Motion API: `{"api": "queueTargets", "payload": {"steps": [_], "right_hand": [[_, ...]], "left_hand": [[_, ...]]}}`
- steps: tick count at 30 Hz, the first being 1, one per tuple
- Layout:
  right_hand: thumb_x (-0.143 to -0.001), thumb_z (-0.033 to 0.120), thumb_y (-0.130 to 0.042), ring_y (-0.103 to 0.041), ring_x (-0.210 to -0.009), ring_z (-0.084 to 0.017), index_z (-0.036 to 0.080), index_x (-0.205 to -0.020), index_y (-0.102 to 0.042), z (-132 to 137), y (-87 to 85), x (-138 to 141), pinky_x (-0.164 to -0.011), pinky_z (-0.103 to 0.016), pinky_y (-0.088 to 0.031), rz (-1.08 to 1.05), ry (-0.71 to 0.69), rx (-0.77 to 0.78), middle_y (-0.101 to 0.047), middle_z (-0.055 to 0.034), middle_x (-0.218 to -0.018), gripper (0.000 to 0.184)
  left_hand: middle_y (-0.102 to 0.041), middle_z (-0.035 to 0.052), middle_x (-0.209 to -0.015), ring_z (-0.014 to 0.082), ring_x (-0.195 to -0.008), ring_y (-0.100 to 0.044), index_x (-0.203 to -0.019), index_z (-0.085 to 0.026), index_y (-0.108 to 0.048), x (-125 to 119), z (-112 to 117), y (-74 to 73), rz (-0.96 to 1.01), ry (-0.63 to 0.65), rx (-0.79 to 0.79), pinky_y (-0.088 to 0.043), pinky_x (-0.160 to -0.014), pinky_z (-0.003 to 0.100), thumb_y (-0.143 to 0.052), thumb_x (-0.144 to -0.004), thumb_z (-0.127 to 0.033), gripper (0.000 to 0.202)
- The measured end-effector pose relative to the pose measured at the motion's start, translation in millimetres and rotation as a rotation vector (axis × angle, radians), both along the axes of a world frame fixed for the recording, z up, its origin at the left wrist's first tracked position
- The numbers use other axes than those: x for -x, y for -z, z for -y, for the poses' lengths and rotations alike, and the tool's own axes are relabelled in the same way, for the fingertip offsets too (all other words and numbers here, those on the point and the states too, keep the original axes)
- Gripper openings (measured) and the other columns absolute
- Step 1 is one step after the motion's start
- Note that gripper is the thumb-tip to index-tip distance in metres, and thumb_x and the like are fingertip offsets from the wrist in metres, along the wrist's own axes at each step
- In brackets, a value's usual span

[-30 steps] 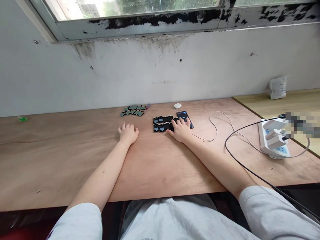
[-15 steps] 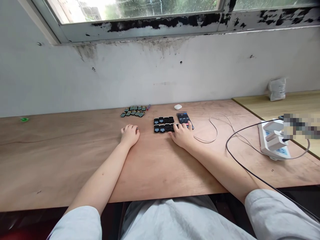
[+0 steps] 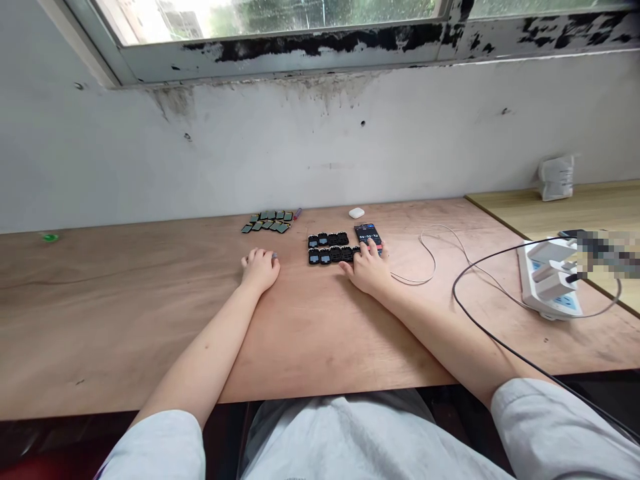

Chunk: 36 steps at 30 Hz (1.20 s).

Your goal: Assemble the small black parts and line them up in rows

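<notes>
Black smartphone (image 3: 369, 235) showing timer digits lies on the light plywood desk (image 3: 100, 300), under the right hand's (image 3: 367, 270) fingertips (image 3: 371, 245), which touch its lower screen without grasping it. Two rows of black rectangular plastic holders (image 3: 333, 248) lie just beside them. The left hand (image 3: 260, 270) rests empty, fingers loosely curled, well apart from the small green circuit boards (image 3: 267, 221) on the desk.

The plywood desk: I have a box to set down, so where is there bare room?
Bare wood lies on the light plywood desk left of the left hand, and between the forearms at the front edge. It is crowded around the right hand: black rectangular pieces, a black phone, then a thin white cable, black cable and white power strip.
</notes>
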State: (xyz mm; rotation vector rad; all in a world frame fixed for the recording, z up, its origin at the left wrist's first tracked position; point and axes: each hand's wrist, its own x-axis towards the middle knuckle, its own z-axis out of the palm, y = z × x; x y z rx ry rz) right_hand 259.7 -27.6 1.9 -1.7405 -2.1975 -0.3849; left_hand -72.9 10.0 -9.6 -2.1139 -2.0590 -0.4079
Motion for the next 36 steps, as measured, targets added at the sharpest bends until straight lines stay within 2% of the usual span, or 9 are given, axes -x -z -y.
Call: {"api": "queueTargets", "payload": {"steps": [5,9,13,17,21,25,28,32,36], "right_hand": [[-0.105,0.062,-0.03,-0.027,-0.151,-0.043,0.009,-0.121,-0.072,-3,2.8,0,-0.119,-0.071,-0.011,-0.026,0.006,0.052,-0.049,-0.0246,-0.154,0.07],[-0.105,0.061,-0.034,-0.027,-0.151,-0.043,0.008,-0.124,-0.071,0,-2.3,1,-0.119,-0.07,-0.013,-0.047,0.013,0.002,-0.048,-0.025,-0.155,0.067],[-0.104,0.057,-0.04,-0.027,-0.151,-0.043,0.01,-0.109,-0.079,5,-12.4,3,-0.121,-0.067,-0.009,-0.035,0.018,-0.063,-0.054,-0.0241,-0.149,0.062],[-0.104,0.054,-0.042,-0.036,-0.145,-0.043,0.015,-0.091,-0.084,7,-14.1,4,-0.121,-0.063,-0.015,-0.026,-0.021,-0.048,-0.07,-0.0215,-0.125,0.06],[-0.106,0.051,-0.043,-0.041,-0.143,-0.038,0.016,-0.091,-0.084,8,-12.3,4,-0.117,-0.053,-0.028,-0.036,-0.195,-0.016,-0.073,-0.0184,-0.119,0.056],[-0.106,0.046,-0.047,-0.057,-0.121,-0.028,0.017,-0.1,-0.079,12,-16.1,5,-0.104,-0.041,-0.043,-0.034,-0.551,0.145,-0.073,-0.0136,-0.116,0.043],[-0.105,0.048,-0.052,-0.06,-0.111,-0.025,0.02,-0.108,-0.074,16,-17.7,7,-0.099,-0.038,-0.047,-0.078,-0.761,0.241,-0.071,-0.0111,-0.119,0.037],[-0.101,0.041,-0.059,-0.056,-0.118,-0.026,0.023,-0.123,-0.07,15,-12.6,7,-0.105,-0.041,-0.045,-0.143,-0.865,0.235,-0.065,-0.0095,-0.131,0.031],[-0.1,0.025,-0.057,-0.056,-0.118,-0.025,0.024,-0.126,-0.069,9,-4.7,7,-0.103,-0.04,-0.046,-0.179,-0.857,0.231,-0.066,-0.0089,-0.128,0.029]], "left_hand": [[-0.066,0.0163,-0.132,0.0346,-0.137,-0.045,-0.121,-0.021,-0.07,1,0,1.0,0.006,0.03,0.007,-0.037,-0.109,0.054,-0.043,-0.098,-0.034,0.039],[-0.067,0.0157,-0.13,0.0344,-0.135,-0.047,-0.118,-0.021,-0.071,1,2,-2.2,0.02,0.092,0.003,-0.038,-0.108,0.053,-0.043,-0.099,-0.037,0.037],[-0.07,0.014,-0.123,0.0327,-0.126,-0.054,-0.111,-0.023,-0.073,-3,5,-6.7,0.038,0.141,0.003,-0.037,-0.107,0.051,-0.047,-0.099,-0.037,0.032],[-0.073,0.0122,-0.114,0.0314,-0.116,-0.059,-0.102,-0.023,-0.075,-5,5,-6.8,0.048,0.19,-0.012,-0.038,-0.106,0.051,-0.048,-0.099,-0.034,0.029],[-0.072,0.0112,-0.111,0.0289,-0.11,-0.062,-0.105,-0.021,-0.074,-4,1,-2.9,0.143,0.268,-0.037,-0.045,-0.102,0.046,-0.051,-0.095,-0.026,0.025],[-0.07,0.0098,-0.108,0.0229,-0.102,-0.066,-0.108,-0.019,-0.071,0,-1,-0.9,0.339,0.377,-0.068,-0.053,-0.097,0.038,-0.05,-0.093,-0.021,0.026],[-0.07,0.0086,-0.109,0.021,-0.1,-0.067,-0.11,-0.019,-0.069,-5,5,-3.0,0.484,0.356,-0.108,-0.056,-0.095,0.037,-0.05,-0.093,-0.023,0.026],[-0.069,0.0085,-0.11,0.019,-0.095,-0.069,-0.115,-0.019,-0.066,-31,23,-6.3,0.732,0.399,-0.072,-0.06,-0.086,0.034,-0.053,-0.094,-0.027,0.027],[-0.072,0.008,-0.111,0.0187,-0.099,-0.07,-0.118,-0.02,-0.066,-63,44,-7.2,0.848,0.511,0.055,-0.059,-0.09,0.035,-0.053,-0.094,-0.026,0.027]]}}
